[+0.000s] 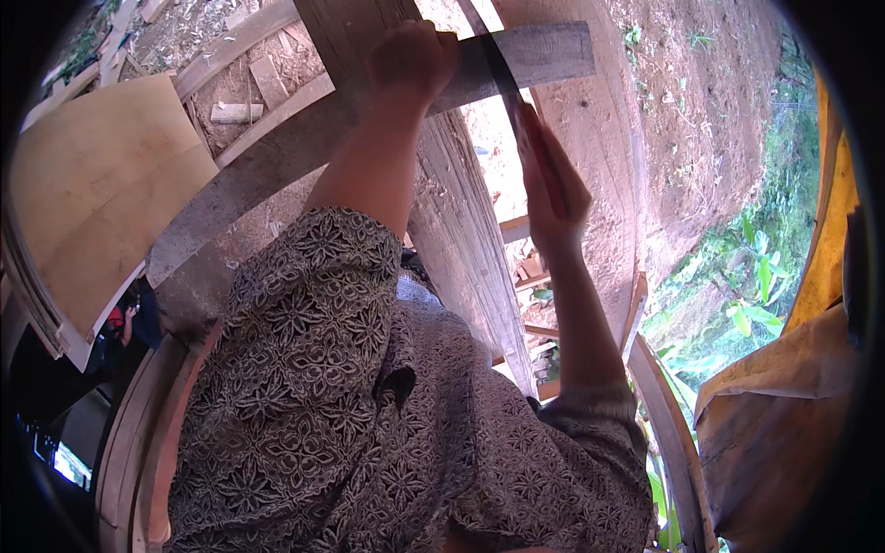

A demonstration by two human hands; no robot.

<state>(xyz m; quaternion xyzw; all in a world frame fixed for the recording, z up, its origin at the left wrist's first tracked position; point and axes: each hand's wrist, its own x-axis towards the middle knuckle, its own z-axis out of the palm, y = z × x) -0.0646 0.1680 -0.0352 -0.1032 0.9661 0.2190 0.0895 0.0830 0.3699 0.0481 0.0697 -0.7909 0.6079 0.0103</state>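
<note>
My left hand (410, 60) is closed over a grey wooden plank (548, 51) that lies crosswise on a thick upright beam (461, 230). Just to the right, my right hand (553, 198) grips the handle of a hand saw. The saw's dark blade (502, 74) runs up from that hand and crosses the plank right beside my left hand. Both forearms come out of patterned grey sleeves (313, 387). Whether the blade sits in a cut I cannot tell.
A plywood sheet (101, 184) lies at the left, with wood offcuts (235, 111) and sawdust beyond it. Bare red earth (673, 111) slopes off to the right, down to green plants (756, 286). A yellow panel (830, 249) and a curved wooden frame (673, 424) stand at the right.
</note>
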